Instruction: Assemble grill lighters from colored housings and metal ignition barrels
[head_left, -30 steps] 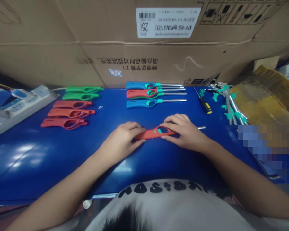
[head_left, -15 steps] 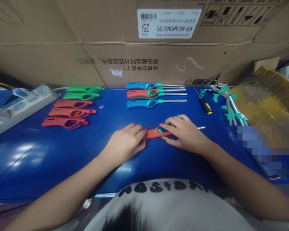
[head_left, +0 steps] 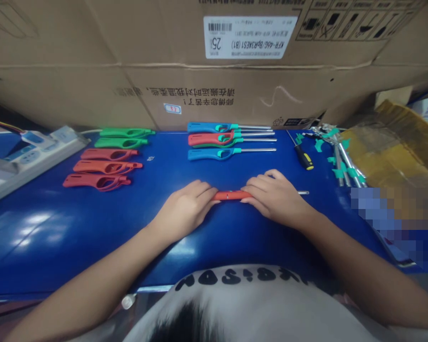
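Observation:
An orange-red long-necked lighter point(head_left: 231, 195) lies level between my two hands above the blue table, its narrow edge turned up to me. My left hand point(head_left: 189, 204) is closed around the left end of its handle. Around the right part of the body, my right hand point(head_left: 273, 194) is closed too, and the tip of the metal tube pokes out past it. The trigger opening is out of sight. Farther back lie several lighters with metal tubes, among them a blue one point(head_left: 210, 154) and a red one point(head_left: 209, 138).
On the left lie red point(head_left: 89, 181) and green point(head_left: 123, 142) lighter casings without tubes, beside a white power strip point(head_left: 32, 159). A screwdriver point(head_left: 304, 157) and metal tubes with green parts point(head_left: 345, 164) lie at the right. A large cardboard box point(head_left: 185, 76) walls off the back.
The lighter has been rolled about its length, so its narrow edge faces up and its trigger opening no longer shows. Both hands keep hold of it, the right one now more tightly closed.

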`<state>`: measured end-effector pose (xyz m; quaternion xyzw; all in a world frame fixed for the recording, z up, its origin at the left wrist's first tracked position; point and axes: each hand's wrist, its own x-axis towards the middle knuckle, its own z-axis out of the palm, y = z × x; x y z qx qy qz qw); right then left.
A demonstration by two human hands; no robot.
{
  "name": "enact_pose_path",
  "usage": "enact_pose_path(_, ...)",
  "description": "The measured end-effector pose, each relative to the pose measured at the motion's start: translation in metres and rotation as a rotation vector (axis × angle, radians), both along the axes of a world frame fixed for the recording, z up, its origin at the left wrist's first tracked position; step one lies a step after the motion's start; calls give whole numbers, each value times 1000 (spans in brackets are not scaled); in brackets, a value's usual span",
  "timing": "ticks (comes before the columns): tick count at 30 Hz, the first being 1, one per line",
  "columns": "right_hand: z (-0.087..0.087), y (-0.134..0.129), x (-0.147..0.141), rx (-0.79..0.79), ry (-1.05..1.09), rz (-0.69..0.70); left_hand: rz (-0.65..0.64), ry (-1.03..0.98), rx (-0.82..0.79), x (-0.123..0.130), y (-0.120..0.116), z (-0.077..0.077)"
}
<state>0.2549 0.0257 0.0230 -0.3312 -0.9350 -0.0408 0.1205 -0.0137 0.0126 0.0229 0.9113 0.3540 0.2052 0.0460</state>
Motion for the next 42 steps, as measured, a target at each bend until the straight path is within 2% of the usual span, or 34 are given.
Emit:
enact_pose_path(7,0,-4,-4,82,95,-8,-1,-20,-64,0,-1,1)
enact_pose_path(11,1,-5,-3,114,125,-34,10,-102,-232,4,-5,7)
enact_pose_path(15,4,-5,-5,18,114,-94,61,-178,-389,9,-8,9)
enact_pose_path(19,9,-10,-10,-185,152,-164,26,-64,-309,7,-6,6)
enact_pose_path(21,12,-12,-11,-260,156,-129,-12,6,-253,5,-4,5)
enact_pose_path(23,14,-13,-11,-300,140,-25,-61,66,-222,3,-3,5)
enact_pose_path(25,14,-13,-11,-308,100,81,-108,97,-218,3,-3,5)
enact_pose_path(28,8,-12,-12,-294,20,142,-146,110,-236,5,-5,5)
enact_pose_path(34,-1,-12,-15,-311,-11,151,-159,128,-272,6,-7,4)
enact_pose_path(42,15,-11,-1,-245,106,92,-119,146,-311,-3,1,13)
